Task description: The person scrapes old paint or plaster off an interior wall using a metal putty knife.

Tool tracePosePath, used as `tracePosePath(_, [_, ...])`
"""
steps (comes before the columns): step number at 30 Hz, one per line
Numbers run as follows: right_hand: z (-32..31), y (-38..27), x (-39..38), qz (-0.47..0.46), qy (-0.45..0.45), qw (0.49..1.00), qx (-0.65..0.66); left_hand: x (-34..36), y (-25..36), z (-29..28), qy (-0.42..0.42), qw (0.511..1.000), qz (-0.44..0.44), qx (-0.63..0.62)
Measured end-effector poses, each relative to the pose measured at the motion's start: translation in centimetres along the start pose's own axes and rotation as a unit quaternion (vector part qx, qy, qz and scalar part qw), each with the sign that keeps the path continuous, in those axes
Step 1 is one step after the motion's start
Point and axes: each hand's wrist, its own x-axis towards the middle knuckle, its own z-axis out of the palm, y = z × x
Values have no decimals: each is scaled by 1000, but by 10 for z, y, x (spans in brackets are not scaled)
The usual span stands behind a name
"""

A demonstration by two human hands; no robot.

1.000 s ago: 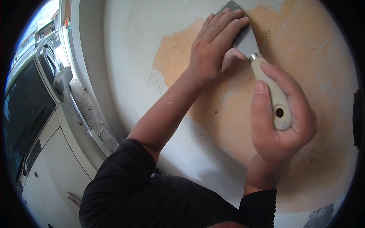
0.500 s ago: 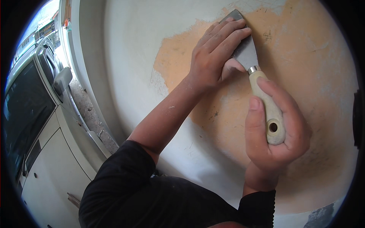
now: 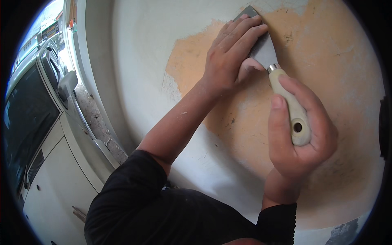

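Observation:
A putty knife with a pale wooden handle (image 3: 289,98) and a flat grey metal blade (image 3: 267,51) lies against a wall patch of bare orange-tan surface (image 3: 245,134). My right hand (image 3: 304,134) is closed round the handle, its thumb along the near side and the handle's hanging hole showing. My left hand (image 3: 230,57) is closed on the blade: its fingers lie together across the face, and the thumb sits at the blade's left edge near the metal collar. The blade's far corner pokes out beyond the fingertips. What lies under the blade is hidden.
Whitish wall coating (image 3: 143,53) with ragged edges surrounds the tan patch. A grey patch (image 3: 345,232) shows at lower right. On the left stands a pale vehicle (image 3: 67,175) with a side mirror (image 3: 67,85), beyond a wall corner post (image 3: 98,61).
The putty knife has slid slightly up the wall, its handle end shifting up and to the right. Both hands have moved with it, still on the blade and handle.

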Motion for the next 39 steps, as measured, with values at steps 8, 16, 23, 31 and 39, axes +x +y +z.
tracePosePath(8, [-9, -11, -7, 51, -16, 998, -22, 0, 4, 4, -20, 997, 20, -70])
tracePosePath(16, [-10, -12, -5, 55, -8, 998, -28, 9, -1, 4, -18, 998, 65, -17])
tracePosePath(23, [-8, -11, -5, 65, 5, 998, -1, 7, -1, 3, -23, 997, 41, -56])
tracePosePath(31, [-7, -9, 0, 47, -3, 999, -16, 5, -2, 6, -2, 998, 43, -47])
tracePosePath(39, [-5, -8, -2, 40, -11, 999, -13, 14, -3, 1, -2, 998, 48, -39])
